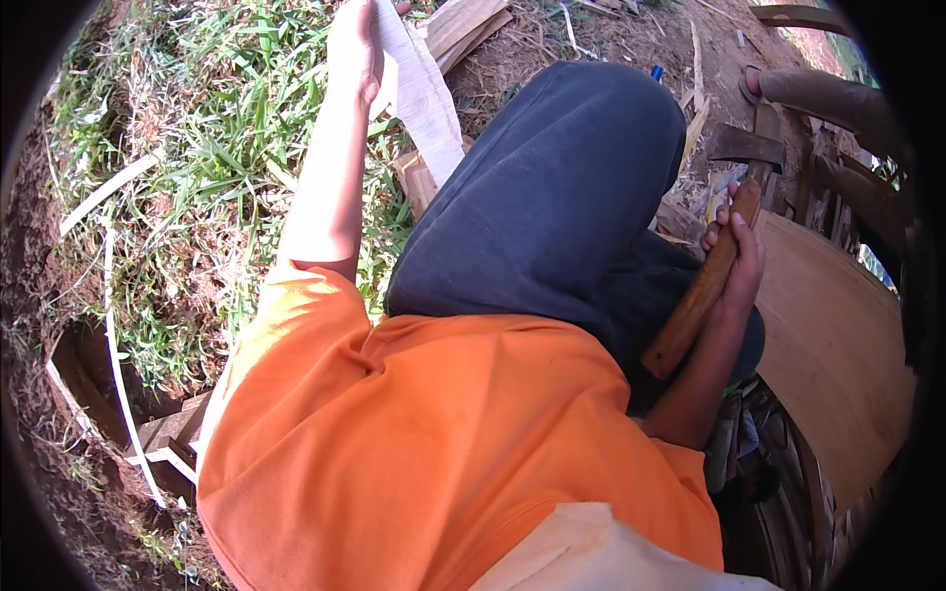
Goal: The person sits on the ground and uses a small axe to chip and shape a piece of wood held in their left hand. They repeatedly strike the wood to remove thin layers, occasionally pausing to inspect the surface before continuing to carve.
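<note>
My left hand (361,49) is stretched out to the top of the view and grips a pale, flat wooden plank (422,87). The plank slants down behind my bent knee, and its lower end is hidden. A fingertip shows past the plank's far edge. On the right, my right hand (739,251) is closed around the brown wooden handle of an axe (696,300). Its dark metal head (746,148) points away from me, above the hand. The handle's butt end lies over my dark trousers (552,187).
Split wood pieces (463,28) lie on the ground beyond the plank, among chips. A wide, curved pale wood sheet (838,335) stands at my right. Another person's leg (828,98) is at the upper right. Grass (217,148) spreads at left, with thin wood strips (118,355).
</note>
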`<control>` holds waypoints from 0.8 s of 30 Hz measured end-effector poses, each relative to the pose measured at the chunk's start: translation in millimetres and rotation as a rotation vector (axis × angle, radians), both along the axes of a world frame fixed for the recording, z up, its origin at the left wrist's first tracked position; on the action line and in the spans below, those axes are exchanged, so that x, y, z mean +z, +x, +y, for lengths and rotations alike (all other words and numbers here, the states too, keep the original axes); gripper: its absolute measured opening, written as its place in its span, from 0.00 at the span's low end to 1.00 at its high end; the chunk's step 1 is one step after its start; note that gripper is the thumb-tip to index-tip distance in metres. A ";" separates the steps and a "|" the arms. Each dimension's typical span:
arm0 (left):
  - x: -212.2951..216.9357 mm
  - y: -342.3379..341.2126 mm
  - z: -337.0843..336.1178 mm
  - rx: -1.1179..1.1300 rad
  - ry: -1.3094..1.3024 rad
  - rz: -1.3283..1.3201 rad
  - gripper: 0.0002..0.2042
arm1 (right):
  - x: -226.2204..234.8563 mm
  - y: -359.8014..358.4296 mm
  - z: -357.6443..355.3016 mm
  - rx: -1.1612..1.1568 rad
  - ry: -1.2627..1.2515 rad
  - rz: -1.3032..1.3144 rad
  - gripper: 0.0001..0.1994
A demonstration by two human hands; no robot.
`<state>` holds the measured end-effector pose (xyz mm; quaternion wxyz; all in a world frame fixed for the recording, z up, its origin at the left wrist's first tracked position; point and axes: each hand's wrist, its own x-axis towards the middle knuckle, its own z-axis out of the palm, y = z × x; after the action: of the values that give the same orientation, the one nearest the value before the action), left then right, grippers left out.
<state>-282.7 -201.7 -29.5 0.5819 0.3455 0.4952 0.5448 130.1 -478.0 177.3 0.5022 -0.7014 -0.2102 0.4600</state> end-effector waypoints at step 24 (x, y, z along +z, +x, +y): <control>81.0 37.7 130.4 -1.947 0.266 1.467 0.19 | -4.7 21.4 49.9 0.086 0.071 0.144 0.31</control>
<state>-244.9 -71.3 51.5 0.2897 0.8530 0.1809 -0.3947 151.5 -428.1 172.6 0.5202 -0.6385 -0.2197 0.5228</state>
